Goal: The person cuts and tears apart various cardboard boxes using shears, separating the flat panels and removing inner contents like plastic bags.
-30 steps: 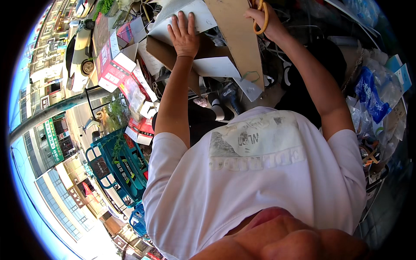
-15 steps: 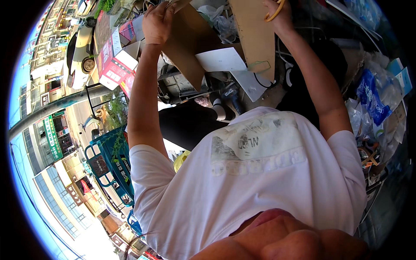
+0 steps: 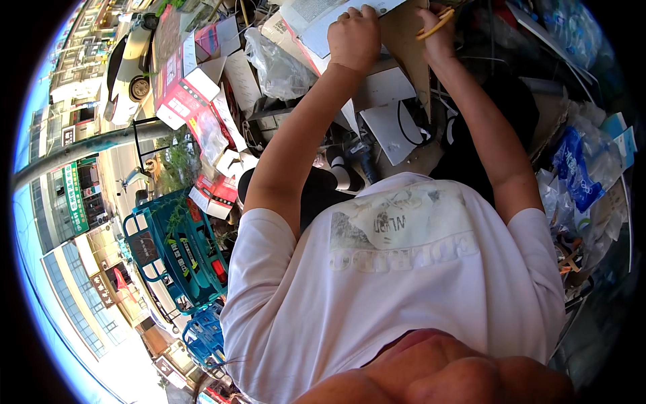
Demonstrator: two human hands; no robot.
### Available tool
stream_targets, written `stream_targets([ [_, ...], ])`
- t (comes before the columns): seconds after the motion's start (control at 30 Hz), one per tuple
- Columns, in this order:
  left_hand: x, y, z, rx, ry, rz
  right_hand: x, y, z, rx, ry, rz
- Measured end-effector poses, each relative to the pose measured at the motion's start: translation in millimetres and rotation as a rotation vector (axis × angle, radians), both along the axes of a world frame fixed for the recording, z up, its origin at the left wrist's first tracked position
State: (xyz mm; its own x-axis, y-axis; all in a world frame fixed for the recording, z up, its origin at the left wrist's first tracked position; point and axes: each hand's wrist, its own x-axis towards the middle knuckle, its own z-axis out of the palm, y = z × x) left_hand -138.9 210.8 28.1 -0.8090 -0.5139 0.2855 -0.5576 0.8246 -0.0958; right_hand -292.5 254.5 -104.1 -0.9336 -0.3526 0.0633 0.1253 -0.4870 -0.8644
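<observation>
At the top centre, my left hand (image 3: 354, 39) is closed with its fingers curled at a pale printed cardboard sheet (image 3: 306, 17). My right hand (image 3: 439, 39) is to its right, closed around a yellow-orange looped handle (image 3: 436, 24); the rest of that tool cannot be made out. Just below and between the hands is a brown cardboard piece (image 3: 412, 50), close to my right fingers. Under it lie white cardboard flaps (image 3: 391, 131). The upper edge of the picture cuts off the far end of the sheet.
A clear plastic bag (image 3: 276, 67) and red-and-white boxes (image 3: 182, 91) lie left of my arm. A dark power drill (image 3: 363, 158) rests by my foot. Plastic wrapping, some blue (image 3: 575, 165), is heaped at right. A teal cargo tricycle (image 3: 178, 249) stands at left, beside the street.
My left hand has moved right, from the large brown cardboard to the pale printed sheet, nearer my right hand. The brown cardboard on the left has gone from there, uncovering the bag and boxes.
</observation>
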Motion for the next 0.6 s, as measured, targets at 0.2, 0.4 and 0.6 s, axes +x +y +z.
stream_targets([
  [0.2,14.3,2.7,-19.6,-0.171,0.492,-0.297,-33.8,7.6,-13.6,0.065,0.129,-0.106],
  [0.4,80.2,23.7,-96.4,0.214,0.168,-0.383,-12.7,21.9,18.4,-0.004,-0.206,0.057],
  [0.6,100.4,-46.1,-194.1,0.194,0.080,-0.042,-13.1,13.3,10.4,-0.075,-0.168,0.042],
])
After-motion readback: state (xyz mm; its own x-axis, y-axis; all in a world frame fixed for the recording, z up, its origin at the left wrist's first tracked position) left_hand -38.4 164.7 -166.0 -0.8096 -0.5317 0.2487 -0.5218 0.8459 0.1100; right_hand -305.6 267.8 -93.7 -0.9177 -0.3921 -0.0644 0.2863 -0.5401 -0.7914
